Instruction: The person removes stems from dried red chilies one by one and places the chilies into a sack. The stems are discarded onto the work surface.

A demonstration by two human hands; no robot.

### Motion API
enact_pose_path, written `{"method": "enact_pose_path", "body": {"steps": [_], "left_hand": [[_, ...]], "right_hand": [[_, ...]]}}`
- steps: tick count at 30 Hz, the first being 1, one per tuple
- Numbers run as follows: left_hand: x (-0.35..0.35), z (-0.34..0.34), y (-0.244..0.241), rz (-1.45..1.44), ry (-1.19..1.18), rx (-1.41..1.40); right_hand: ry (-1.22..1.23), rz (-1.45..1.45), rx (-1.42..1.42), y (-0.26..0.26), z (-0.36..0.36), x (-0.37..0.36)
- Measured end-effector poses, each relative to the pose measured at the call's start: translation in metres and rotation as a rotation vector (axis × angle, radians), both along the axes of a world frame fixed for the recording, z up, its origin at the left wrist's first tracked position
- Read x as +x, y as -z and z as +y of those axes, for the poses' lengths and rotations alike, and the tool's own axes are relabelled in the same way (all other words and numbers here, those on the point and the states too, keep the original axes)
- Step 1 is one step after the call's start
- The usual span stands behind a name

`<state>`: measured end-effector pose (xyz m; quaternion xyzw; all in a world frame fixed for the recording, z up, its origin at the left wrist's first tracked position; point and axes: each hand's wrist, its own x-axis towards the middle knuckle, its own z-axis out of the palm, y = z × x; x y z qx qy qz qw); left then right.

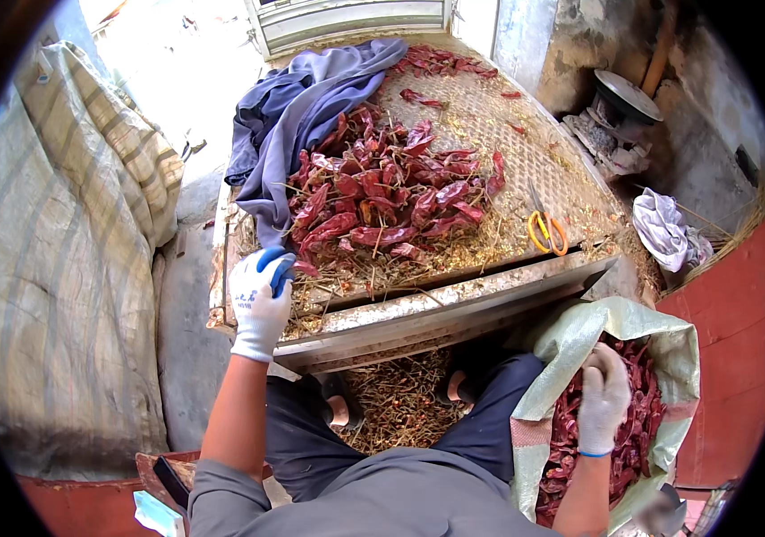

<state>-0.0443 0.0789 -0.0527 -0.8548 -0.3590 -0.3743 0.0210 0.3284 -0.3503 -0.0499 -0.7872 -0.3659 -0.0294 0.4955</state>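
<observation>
My left hand [263, 295], in a white work glove with blue-coated fingers, is at the near left corner of a worn bench [382, 295]. Its fingers are curled beside the end of a dried red chili and the purple-grey cloth; whether they grip anything is unclear. A heap of dried red chilies [382, 194] lies on the bench to its right. My right hand [602, 396], in a whitish glove, is inside the mouth of a pale woven sack [530, 416], over the dried chilies [641, 403] in it. Its fingertips are partly hidden, so its hold cannot be told.
Orange-handled scissors [547, 233] lie on the bench's right part. A purple-grey cloth [315, 87] covers its back left. Chili stems [402, 403] litter the floor between my feet. A striped tarp [80, 268] hangs at left; a white cloth [664, 228] lies at right.
</observation>
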Motion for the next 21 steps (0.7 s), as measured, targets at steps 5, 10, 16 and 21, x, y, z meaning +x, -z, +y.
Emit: {"method": "enact_pose_path", "body": {"steps": [5, 10, 16, 21], "left_hand": [[0.024, -0.087, -0.036, 0.235, 0.300, -0.263], [0.046, -0.132, -0.031, 0.274, 0.530, -0.394], [0.027, -0.134, -0.017, -0.492, 0.542, -1.295], [0.041, -0.151, -0.029, -0.052, 0.565, -0.963]], "right_hand": [[-0.543, 0.005, -0.042, -0.021, 0.100, -0.074], [-0.816, -0.039, -0.192, -0.012, 0.167, -0.125], [-0.708, 0.686, -0.306, 0.006, 0.157, -0.130], [-0.674, 0.928, -0.360, 0.020, 0.151, -0.129]]}}
